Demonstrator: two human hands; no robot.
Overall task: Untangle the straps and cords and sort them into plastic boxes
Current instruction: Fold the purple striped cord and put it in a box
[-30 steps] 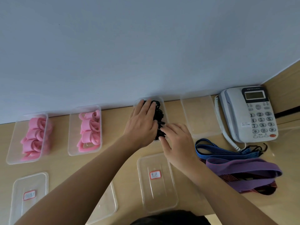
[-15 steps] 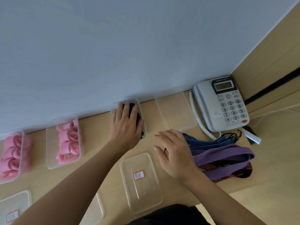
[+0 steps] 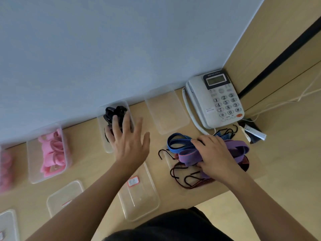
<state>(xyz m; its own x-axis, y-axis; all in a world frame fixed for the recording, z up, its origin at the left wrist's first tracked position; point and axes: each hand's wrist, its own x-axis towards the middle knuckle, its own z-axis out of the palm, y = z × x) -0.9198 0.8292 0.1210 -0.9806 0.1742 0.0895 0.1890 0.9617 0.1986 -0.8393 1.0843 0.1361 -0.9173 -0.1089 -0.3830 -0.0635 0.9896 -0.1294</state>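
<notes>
Left hand (image 3: 129, 141) flat, fingers spread, over see-through box (image 3: 108, 147) of black straps (image 3: 114, 113) at its 12 o'clock; likely pressing springy webbing down so it stays put. Right hand (image 3: 217, 157) curls round purple strap (image 3: 188, 156), broad soft weave, at 3 o'clock, tangled with ribbed blue cord (image 3: 180, 141), red-black bungee (image 3: 245, 161), wire hooks (image 3: 163, 150). Next see-through box (image 3: 166, 112) waits at 1 o'clock.

You have pink straps (image 3: 52, 150) in one clear box (image 3: 32, 162) and black straps (image 3: 114, 113) in another. At your right lie a blue cord (image 3: 178, 141) with thin dark stripes, a plain purple strap (image 3: 238, 146) and a red-and-black striped cord (image 3: 245, 161). The telephone (image 3: 199, 101) is pale grey.
</notes>
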